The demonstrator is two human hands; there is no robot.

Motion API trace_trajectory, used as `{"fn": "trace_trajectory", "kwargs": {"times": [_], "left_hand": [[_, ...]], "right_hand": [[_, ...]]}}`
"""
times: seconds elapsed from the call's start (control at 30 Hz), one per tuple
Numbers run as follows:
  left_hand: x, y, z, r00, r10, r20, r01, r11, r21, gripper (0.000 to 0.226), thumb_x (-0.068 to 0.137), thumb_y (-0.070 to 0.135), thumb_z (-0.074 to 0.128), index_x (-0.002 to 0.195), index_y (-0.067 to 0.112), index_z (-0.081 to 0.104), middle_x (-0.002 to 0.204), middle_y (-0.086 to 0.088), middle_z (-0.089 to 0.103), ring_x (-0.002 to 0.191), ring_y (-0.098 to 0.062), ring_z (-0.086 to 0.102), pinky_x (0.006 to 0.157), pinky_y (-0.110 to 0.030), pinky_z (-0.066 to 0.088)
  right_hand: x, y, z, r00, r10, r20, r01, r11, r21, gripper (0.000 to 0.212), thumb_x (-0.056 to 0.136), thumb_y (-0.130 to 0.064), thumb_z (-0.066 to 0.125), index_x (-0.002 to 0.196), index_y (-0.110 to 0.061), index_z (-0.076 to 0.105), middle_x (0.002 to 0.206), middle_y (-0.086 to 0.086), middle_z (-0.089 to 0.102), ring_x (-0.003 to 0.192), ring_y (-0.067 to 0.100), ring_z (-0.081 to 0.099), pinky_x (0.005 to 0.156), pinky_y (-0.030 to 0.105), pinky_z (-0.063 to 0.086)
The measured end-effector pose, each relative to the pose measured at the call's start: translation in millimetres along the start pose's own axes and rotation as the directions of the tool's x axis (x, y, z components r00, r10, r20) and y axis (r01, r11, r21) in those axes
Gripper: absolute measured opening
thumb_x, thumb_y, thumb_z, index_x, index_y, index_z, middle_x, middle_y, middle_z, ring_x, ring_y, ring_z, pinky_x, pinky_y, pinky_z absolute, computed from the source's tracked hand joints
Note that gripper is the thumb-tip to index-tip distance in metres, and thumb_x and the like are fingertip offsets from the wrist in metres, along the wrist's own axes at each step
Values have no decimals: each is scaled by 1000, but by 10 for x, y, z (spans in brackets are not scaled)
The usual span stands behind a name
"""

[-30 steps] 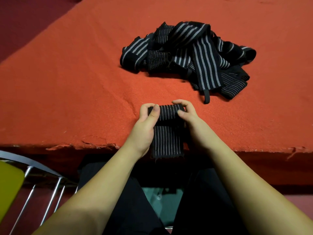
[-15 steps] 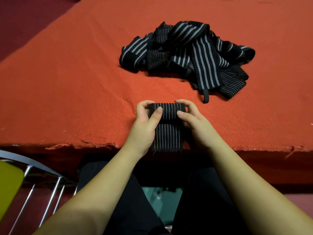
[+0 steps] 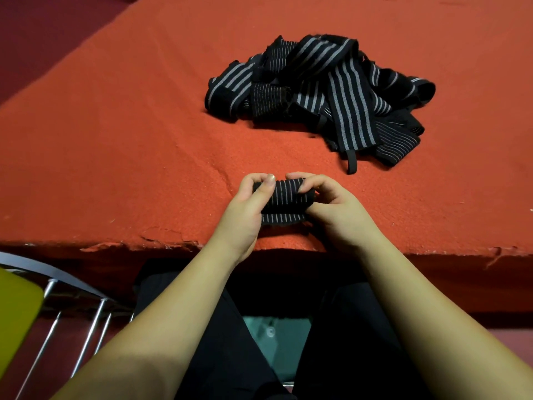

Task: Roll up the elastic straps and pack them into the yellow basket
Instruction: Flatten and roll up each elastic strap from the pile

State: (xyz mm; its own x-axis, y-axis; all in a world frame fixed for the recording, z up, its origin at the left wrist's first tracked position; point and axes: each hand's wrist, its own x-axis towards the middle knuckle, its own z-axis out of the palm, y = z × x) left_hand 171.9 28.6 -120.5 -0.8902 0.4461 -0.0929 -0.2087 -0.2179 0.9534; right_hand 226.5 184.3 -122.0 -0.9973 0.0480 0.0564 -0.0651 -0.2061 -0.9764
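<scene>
A black elastic strap with thin white stripes [image 3: 284,197] lies near the front edge of the orange cloth-covered table [image 3: 115,157], wound into a thick roll with a short tail still flat. My left hand [image 3: 248,206] grips the roll's left end, thumb on top. My right hand [image 3: 331,203] grips its right end, fingers curled over it. A tangled pile of several more striped straps [image 3: 320,93] lies farther back, to the right of centre. A yellow object [image 3: 14,313] shows at the lower left edge; whether it is the basket I cannot tell.
A metal chair frame [image 3: 57,284] with thin bars stands at the lower left, beside the yellow object. My legs in black trousers are under the table's front edge. Bare orange cloth stretches left of the hands and pile.
The strap's flat tail has grown much shorter as the roll thickened. Both hands stayed near the table's front edge and the pile has not moved.
</scene>
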Motion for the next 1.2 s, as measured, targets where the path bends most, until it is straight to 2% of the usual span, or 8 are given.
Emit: {"fn": "trace_trajectory", "kwargs": {"times": [0.13, 0.23, 0.37, 0.53, 0.7, 0.87, 1.07, 1.2], "left_hand": [[-7, 4, -33, 1000, 14, 6, -14, 997, -72, 8, 99, 11, 51, 106, 14, 53, 97, -2, 59, 88, -14, 60, 78, -32, 53], [-7, -10, -87, 998, 43, 52, -35, 990, -138, 16, 94, 7, 56, 108, 14, 51, 101, -6, 60, 88, -15, 65, 78, -33, 55], [5, -31, -155, 994, 75, 81, -59, 981, -185, 30, 81, 5, 58, 108, 16, 49, 109, -11, 54, 98, -21, 61, 86, -37, 54], [33, 19, -217, 992, 101, 76, -93, 990, -102, 36, 78, 2, 59, 109, 17, 52, 107, -8, 54, 101, -20, 56, 92, -36, 51], [200, 287, -428, 987, 150, -63, -139, 977, 160, 36, 83, 13, 68, 107, 40, 62, 113, -1, 59, 94, -14, 64, 90, -40, 55], [442, 613, -660, 952, 216, -216, -183, 969, 164, 32, 97, -2, 51, 119, 21, 44, 100, -1, 53, 71, -15, 56, 67, -30, 50], [751, 882, -1056, 857, 202, -474, -221, 975, 17, 27, 97, -3, 44, 116, 16, 42, 91, -3, 52, 67, -15, 47, 57, -23, 40], [993, 1019, -1542, 772, 265, -578, -201, 964, 173, 30, 98, 6, 51, 124, 17, 42, 94, -2, 55, 63, -12, 50, 61, -23, 45]], "right_hand": [[13, -51, -16, 995, 93, 23, -94, 992, 88, 22, 82, -9, 53, 88, -23, 69, 127, 2, 62, 95, 19, 64, 70, 33, 52], [37, -48, 15, 993, 110, -44, -110, 994, 18, 23, 98, -24, 54, 120, -25, 62, 111, 5, 61, 84, 16, 66, 73, 32, 54], [88, -51, 25, 985, 158, -71, -163, 984, -76, 34, 100, -14, 51, 133, -17, 55, 115, 3, 64, 90, 13, 69, 79, 24, 55], [197, -158, 72, 979, 202, 2, -202, 979, -3, 30, 97, 4, 45, 117, -11, 61, 105, 4, 65, 92, 12, 66, 77, 21, 55], [628, -295, 243, 986, 165, -9, -165, 986, -5, 34, 93, 9, 49, 113, -16, 62, 100, -2, 66, 90, 9, 64, 78, 19, 53], [1248, -306, 637, 988, 134, 73, -132, 991, -27, 29, 97, 4, 42, 119, -9, 57, 106, 8, 61, 94, 13, 63, 79, 22, 55], [2011, -267, 1195, 955, 170, 241, -147, 983, -110, 24, 101, -8, 40, 111, -13, 62, 106, 8, 63, 103, 17, 61, 95, 34, 50], [2582, -207, 1511, 943, 230, 239, -217, 973, -82, 18, 99, -5, 50, 114, -6, 60, 107, 13, 64, 102, 22, 62, 99, 32, 49]]}}
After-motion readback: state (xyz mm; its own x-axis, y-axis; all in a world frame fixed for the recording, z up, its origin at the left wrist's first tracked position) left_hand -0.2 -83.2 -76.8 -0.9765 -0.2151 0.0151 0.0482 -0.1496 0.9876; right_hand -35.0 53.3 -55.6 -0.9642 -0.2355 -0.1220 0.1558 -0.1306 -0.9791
